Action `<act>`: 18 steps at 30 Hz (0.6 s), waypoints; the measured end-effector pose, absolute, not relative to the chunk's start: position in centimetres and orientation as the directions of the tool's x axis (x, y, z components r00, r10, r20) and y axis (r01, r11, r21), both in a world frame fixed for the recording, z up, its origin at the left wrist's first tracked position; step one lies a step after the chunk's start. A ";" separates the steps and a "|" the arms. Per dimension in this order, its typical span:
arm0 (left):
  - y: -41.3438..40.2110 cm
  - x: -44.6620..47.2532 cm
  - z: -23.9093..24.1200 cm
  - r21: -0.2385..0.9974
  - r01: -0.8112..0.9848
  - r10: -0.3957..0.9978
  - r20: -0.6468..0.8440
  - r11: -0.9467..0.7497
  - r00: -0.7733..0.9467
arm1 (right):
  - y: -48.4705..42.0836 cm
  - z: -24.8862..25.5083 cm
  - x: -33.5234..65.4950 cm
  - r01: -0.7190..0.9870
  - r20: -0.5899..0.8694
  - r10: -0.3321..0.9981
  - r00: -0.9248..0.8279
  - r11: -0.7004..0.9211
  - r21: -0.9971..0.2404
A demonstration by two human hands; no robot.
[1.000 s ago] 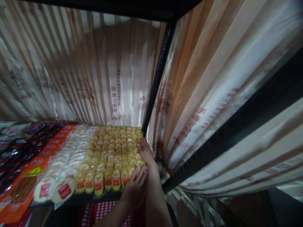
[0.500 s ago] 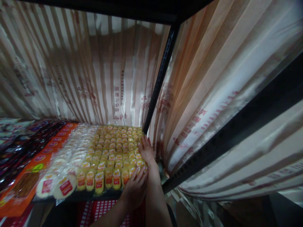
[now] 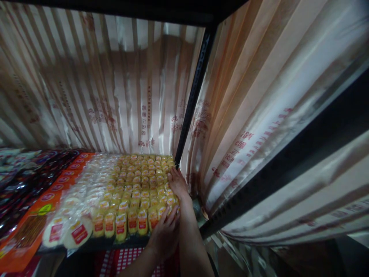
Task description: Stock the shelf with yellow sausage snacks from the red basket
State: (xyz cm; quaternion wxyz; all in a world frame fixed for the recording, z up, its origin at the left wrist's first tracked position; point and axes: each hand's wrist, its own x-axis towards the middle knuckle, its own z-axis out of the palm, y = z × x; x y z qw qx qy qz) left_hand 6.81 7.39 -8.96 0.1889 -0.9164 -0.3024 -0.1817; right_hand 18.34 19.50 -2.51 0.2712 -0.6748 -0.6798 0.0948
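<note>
Rows of small yellow snack packets (image 3: pixel 138 188) with red labels cover the right part of a shelf. My right hand (image 3: pixel 178 184) lies flat along the right side of these rows, fingers stretched toward the back near the black upright post (image 3: pixel 192 96). My left hand (image 3: pixel 166 232) rests against the front right corner of the rows, its fingers spread over the front packets. Neither hand grips anything that I can see.
Round white packets (image 3: pixel 73 227) with red labels lie left of the yellow ones, then orange packs (image 3: pixel 34 219) and dark packs (image 3: pixel 17 181). A striped satin curtain (image 3: pixel 259 115) hangs behind and to the right. A red checked cloth (image 3: pixel 127 259) shows below the shelf.
Both hands have stayed on the right edge of the yellow packets; the right hand shifted only slightly. The view itself wobbled a little.
</note>
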 end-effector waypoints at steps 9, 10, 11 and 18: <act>7.4 6.7 -9.1 -0.162 0.606 0.481 0.466 -0.779 0.743 | 15.6 -0.2 17.2 0.764 0.456 0.807 0.375 0.009 -0.645; 7.5 6.6 -9.2 -0.154 0.601 0.479 0.464 -0.785 0.745 | 14.5 -0.5 16.9 0.755 0.470 0.786 0.402 0.006 -0.655; 7.5 6.6 -9.3 -0.150 0.592 0.470 0.470 -0.792 0.748 | 13.4 -1.0 16.7 0.750 0.481 0.776 0.408 0.017 -0.662; 7.5 6.1 -9.5 -0.146 0.588 0.458 0.492 -0.795 0.740 | 5.0 -5.4 14.8 0.618 0.379 0.800 0.466 0.013 -0.786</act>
